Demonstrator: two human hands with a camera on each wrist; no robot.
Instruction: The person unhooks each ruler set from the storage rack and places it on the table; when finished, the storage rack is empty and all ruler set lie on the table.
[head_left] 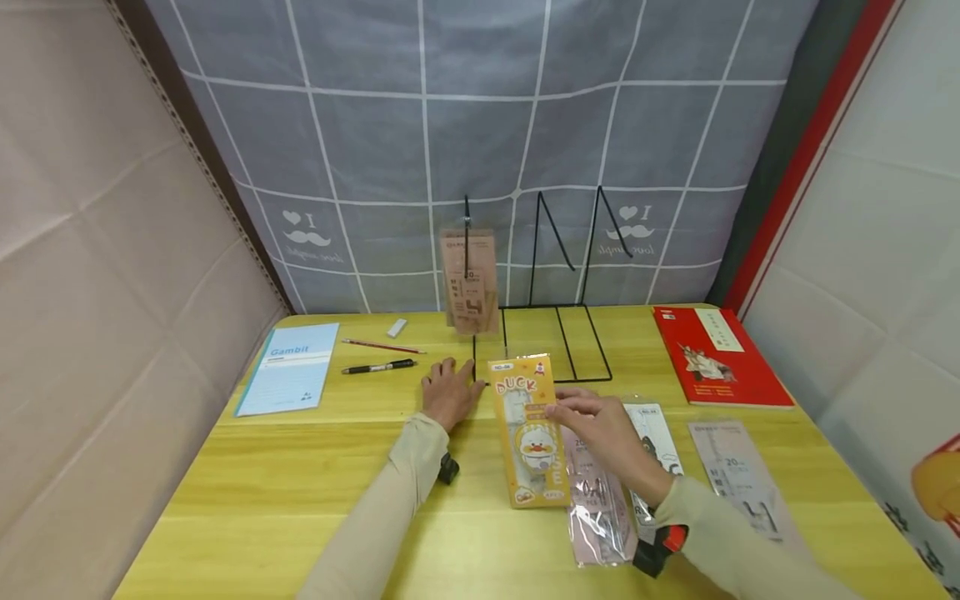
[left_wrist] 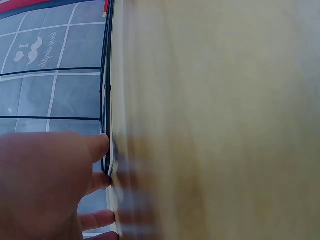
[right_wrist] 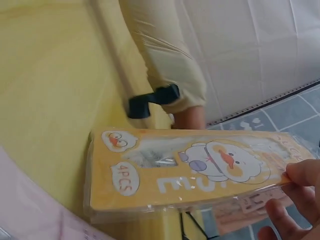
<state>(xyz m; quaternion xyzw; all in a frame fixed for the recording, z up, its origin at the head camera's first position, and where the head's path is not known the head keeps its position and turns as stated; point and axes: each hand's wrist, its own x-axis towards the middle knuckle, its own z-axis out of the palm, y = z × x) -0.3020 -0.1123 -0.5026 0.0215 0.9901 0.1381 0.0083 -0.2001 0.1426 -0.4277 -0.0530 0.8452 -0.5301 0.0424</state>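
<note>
My right hand [head_left: 603,433] pinches the right edge of a yellow duck-print package [head_left: 531,433], holding it upright above the table. In the right wrist view the package [right_wrist: 200,170] shows "4PCS" and a white duck, with the thumb on its face. My left hand [head_left: 448,393] rests on the table at the front left corner of a black wire display rack [head_left: 562,305]. Its fingertips touch the rack's base wire in the left wrist view, where the hand [left_wrist: 45,185] shows from behind. A pink package [head_left: 471,292] hangs on the rack's left hook.
Below my right hand lie a pink package [head_left: 592,525] and a white one [head_left: 654,433]; another pink package [head_left: 738,475] is further right. A red book [head_left: 716,358] lies at right. At left are a blue notebook [head_left: 291,371], pen [head_left: 378,367], pencil [head_left: 384,346] and eraser [head_left: 397,327].
</note>
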